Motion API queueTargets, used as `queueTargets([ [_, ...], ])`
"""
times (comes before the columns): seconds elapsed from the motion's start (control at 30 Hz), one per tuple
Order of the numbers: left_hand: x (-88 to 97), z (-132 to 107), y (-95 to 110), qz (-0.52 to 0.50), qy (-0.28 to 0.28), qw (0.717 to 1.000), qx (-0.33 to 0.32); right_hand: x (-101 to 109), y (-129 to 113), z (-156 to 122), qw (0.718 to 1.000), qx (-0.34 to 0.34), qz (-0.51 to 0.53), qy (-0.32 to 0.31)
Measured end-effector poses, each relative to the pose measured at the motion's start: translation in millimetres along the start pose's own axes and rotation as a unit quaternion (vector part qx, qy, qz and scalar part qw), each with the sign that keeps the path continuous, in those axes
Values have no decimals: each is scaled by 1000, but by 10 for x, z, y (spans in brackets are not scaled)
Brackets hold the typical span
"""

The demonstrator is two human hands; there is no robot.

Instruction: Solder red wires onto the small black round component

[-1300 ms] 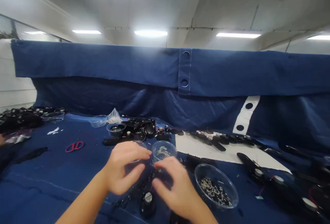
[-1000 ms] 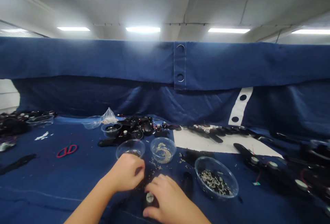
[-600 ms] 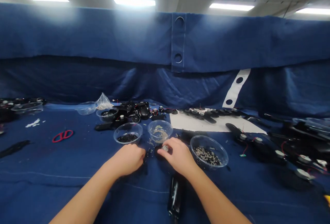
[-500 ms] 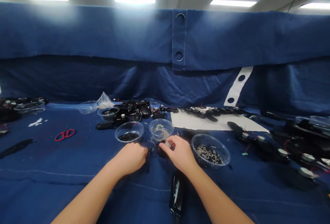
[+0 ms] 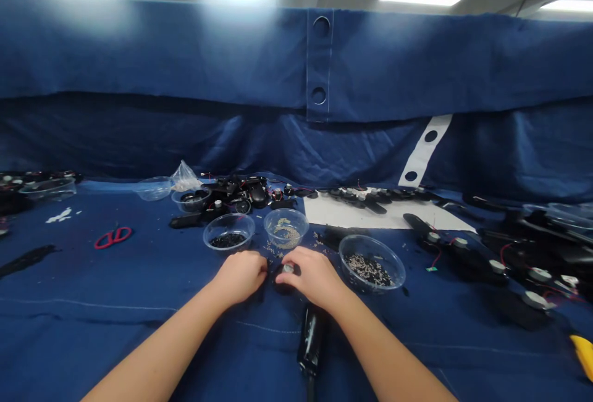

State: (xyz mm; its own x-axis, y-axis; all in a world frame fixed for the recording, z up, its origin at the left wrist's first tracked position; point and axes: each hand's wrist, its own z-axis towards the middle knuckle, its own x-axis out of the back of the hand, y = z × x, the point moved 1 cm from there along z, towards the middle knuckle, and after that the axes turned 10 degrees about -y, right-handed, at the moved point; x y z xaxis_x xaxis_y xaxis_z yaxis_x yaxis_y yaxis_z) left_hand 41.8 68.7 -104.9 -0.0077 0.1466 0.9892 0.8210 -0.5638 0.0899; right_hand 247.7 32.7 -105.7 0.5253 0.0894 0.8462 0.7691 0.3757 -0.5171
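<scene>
My left hand [image 5: 239, 276] rests curled on the blue cloth, its fingers closed over something small that I cannot make out. My right hand [image 5: 313, 277] is closed on the upper end of a long black part [image 5: 309, 335], its fingertips by a small round silver piece [image 5: 288, 268] on that part. The part's lower end lies on the cloth between my forearms. Just beyond my hands stand three clear plastic bowls: one with dark bits [image 5: 228, 233], one with pale bits [image 5: 286, 228], and a wider one with grey bits [image 5: 371, 263] to the right.
A heap of black parts with red wires [image 5: 241, 195] lies behind the bowls. More black parts [image 5: 486, 260] run along the right, beside a white sheet [image 5: 370, 218]. Red scissors [image 5: 112, 236] lie at left. A blue cloth wall [image 5: 296, 93] closes the far side.
The view tilted down. My hands drew in from the bowls to the black part, and my right hand shifted up to its top end; the left stayed curled beside it.
</scene>
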Motion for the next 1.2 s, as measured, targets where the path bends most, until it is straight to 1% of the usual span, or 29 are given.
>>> queueTargets([
  [0.17,-23,7,-17,-30,-1,1000,-1,41,12,-31,998,35,16,-56],
  [0.3,-18,-11,-31,-43,5,999,-16,92,72,-54,995,79,28,-61],
  [0.4,-6,-17,-45,-62,37,997,-40,101,96,-57,994,90,25,-59],
  [0.5,-7,0,-59,-112,68,990,-58,103,99,-51,995,82,29,-52],
  [0.63,-5,29,-67,-216,68,972,-61,100,102,-40,995,75,34,-52],
  [0.73,15,30,-68,-280,57,953,-98,91,115,-38,995,78,33,-56],
  [0.8,22,30,-77,-294,38,948,-116,86,121,-40,995,79,30,-57],
  [0.9,7,44,-111,-323,-7,941,-105,86,121,-42,994,84,30,-56],
  [1.03,-25,66,-156,-416,-59,904,-85,101,111,-35,994,86,28,-55],
  [1.1,-28,67,-161,-437,-73,892,-84,108,109,-31,994,90,27,-56],
  [1.13,-26,65,-158,-433,-75,894,-85,110,110,-31,994,92,28,-57],
  [1.17,-22,62,-153,-414,-70,903,-87,110,112,-31,994,93,30,-57],
  [1.2,-17,58,-145,-381,-58,918,-92,110,115,-32,994,93,31,-57],
])
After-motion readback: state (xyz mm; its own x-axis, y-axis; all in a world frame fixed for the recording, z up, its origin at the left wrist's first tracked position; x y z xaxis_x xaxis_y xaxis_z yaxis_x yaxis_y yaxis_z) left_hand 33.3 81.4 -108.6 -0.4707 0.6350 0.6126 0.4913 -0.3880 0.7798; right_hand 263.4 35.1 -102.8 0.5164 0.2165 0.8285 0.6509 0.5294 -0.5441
